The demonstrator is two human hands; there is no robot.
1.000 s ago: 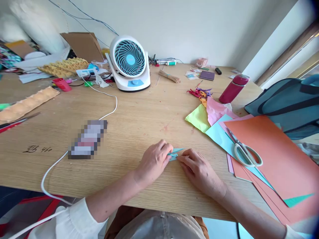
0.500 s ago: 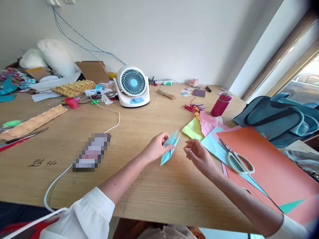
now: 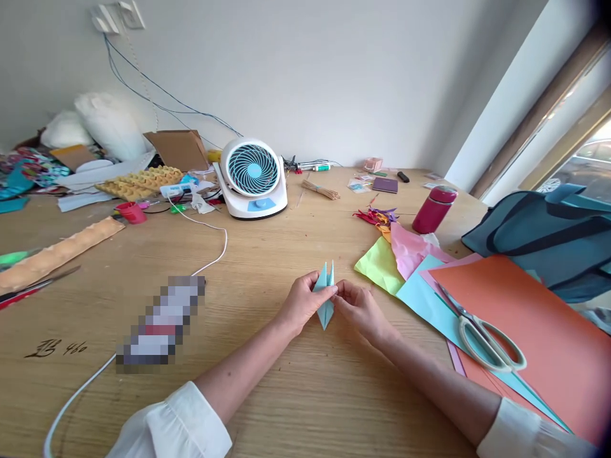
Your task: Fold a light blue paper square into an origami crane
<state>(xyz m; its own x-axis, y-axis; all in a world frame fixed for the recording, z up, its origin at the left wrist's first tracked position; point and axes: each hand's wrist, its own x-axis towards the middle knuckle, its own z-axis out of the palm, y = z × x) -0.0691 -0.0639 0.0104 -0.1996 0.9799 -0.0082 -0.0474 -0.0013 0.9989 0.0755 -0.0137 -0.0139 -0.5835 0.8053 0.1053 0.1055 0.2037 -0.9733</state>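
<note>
Head view:
- L hand [image 3: 301, 305] ×1: pinching blue paper [image 3: 325, 313], thumb lying across its front, fingers going behind; prob. pressing layers flat so folds aren't springing open.
- R hand [image 3: 363, 314] ×1: pinching paper's R edge w/ thumb & fingertips, just beside L thumb; prob. shaping that edge while L hand is steadying.
- Paper ×1: standing btwn both hands near front of table [image 3: 267, 394], two slim points aiming up, one tip aiming down; prob. being turned so for wearer's view.
- Scissors [image 3: 471, 318] ×1 pr.: lying over blue sheet [image 3: 426, 292] & orange sheet [image 3: 548, 318], handles facing wearer; prob. sitting there for easy R-side reach.
- Fan [image 3: 254, 170] ×1: facing wearer, prob. for airflow.
- Hidden: L fingertips going unseen behind paper; R hand's lower fingers curling out of sight; can't tell if lower tip is touching table.
- Cut off: bag [image 3: 568, 264] & orange sheet running past R border; L sleeve [image 3: 184, 416] running past bottom.
- Hard to make out: pixelated block [image 3: 162, 321], prob. phone, showing nothing legible; rear-L clutter [image 3: 143, 184] overlapping too much for full listing.
</note>
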